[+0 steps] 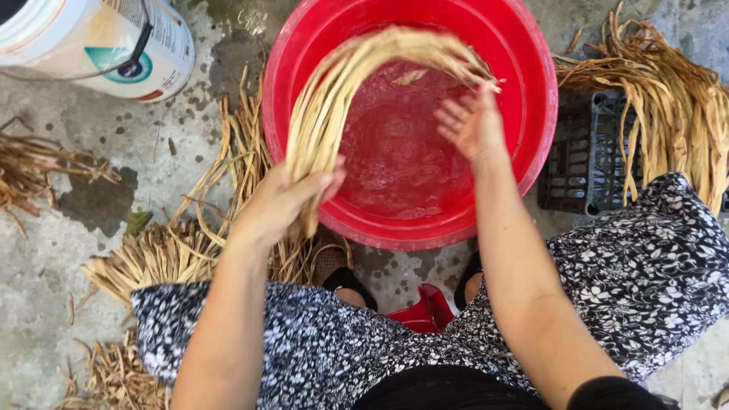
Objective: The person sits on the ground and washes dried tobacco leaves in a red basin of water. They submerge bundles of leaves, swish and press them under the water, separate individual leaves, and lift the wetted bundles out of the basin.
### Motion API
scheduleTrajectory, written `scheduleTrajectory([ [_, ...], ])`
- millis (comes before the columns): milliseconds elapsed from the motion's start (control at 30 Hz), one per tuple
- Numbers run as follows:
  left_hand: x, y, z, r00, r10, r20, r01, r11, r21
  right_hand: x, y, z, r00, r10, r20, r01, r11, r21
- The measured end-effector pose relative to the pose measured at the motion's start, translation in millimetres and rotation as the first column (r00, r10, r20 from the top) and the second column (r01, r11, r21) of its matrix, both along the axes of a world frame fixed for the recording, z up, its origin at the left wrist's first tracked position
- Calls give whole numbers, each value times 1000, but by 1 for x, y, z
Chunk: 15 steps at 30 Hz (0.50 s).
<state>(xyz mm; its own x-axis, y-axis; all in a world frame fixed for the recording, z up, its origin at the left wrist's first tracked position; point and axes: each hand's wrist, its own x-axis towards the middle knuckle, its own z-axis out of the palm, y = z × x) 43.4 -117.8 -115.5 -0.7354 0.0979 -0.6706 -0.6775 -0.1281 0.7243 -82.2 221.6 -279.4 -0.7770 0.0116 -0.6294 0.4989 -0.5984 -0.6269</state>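
The left hand (282, 199) clenches one end of a bundle of straw (357, 72), while the right hand (472, 121) has loose, spread fingers touching the other end. The pale, dry, flat strands arch left to right over a red tub (531, 99) of water, both ends drooping.
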Motion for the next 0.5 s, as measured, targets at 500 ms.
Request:
scheduleTrajectory([
  [500,-54,48,-177,971,-193,-140,184,980,-77,69,-104,18,685,653,-322,-690,723,-2],
])
